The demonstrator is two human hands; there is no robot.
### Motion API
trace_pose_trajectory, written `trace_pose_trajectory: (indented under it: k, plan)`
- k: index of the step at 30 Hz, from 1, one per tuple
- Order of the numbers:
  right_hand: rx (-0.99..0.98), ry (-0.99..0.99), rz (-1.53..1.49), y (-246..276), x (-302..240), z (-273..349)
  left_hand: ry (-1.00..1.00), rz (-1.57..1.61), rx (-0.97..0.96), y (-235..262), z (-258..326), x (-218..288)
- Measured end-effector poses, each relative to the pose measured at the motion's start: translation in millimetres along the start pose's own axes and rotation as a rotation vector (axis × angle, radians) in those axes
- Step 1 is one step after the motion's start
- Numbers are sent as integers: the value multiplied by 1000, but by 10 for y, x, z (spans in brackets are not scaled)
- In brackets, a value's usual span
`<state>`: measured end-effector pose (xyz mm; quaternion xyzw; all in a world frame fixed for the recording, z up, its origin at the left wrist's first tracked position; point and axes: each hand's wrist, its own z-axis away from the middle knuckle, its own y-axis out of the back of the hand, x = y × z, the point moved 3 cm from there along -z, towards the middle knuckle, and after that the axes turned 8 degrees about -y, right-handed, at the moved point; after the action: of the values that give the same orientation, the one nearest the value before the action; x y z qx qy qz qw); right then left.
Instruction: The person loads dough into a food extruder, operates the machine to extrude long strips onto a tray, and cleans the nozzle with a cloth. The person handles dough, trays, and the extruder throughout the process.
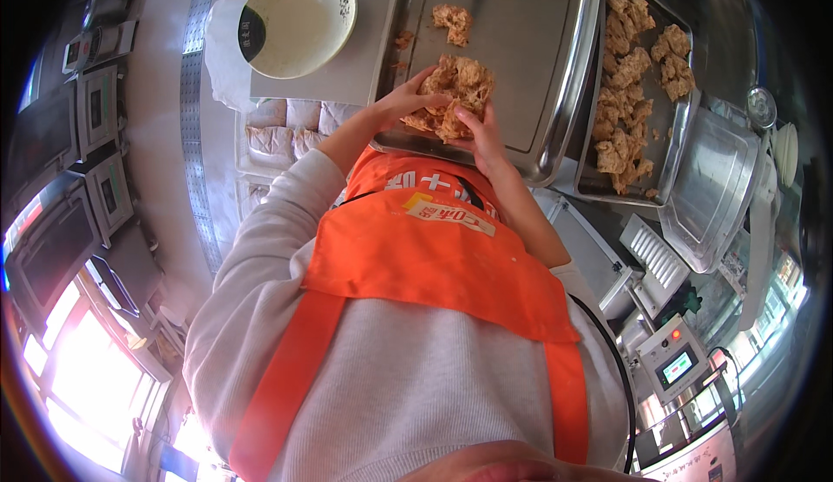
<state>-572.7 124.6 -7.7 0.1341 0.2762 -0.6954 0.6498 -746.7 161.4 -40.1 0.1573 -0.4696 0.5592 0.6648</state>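
Between my two hands is a lumpy heap of golden-brown pieces that look like fried chicken [460, 83], at the near edge of a large steel tray [538, 74]. My left hand [403, 104] wraps the heap's left side, thumb on top. From the right and below, my right hand [482, 139] closes round it, its thumb pressed onto the crust. The undersides of the fingers are hidden. Farther back on the same tray lies a single fried piece [452, 24], with small crumbs [403, 40] to its left.
At right, a second steel tray [588, 174] carries several fried pieces [623, 135]. A clear plastic container [711, 187] stands beyond it. Left of the large tray sits a big white bowl [304, 22], with wrapped packs [286, 126] below it. A control box with a small screen [675, 365] is at lower right.
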Motion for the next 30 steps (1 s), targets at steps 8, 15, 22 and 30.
trace_pose_trajectory:
  k: [8,15,22,30]
  plan:
    - [-54,469,389,14,-649,-199,-221,268,192,-68,50,277]
    - [61,195,926,13,-1298,-1084,-106,379,423,150,-476,113]
    - [-255,-100,885,-83,-1664,-1130,10,309,726,72,-404,104]
    - [-394,-237,952,-207,-1704,-1358,18,755,527,100,-555,259]
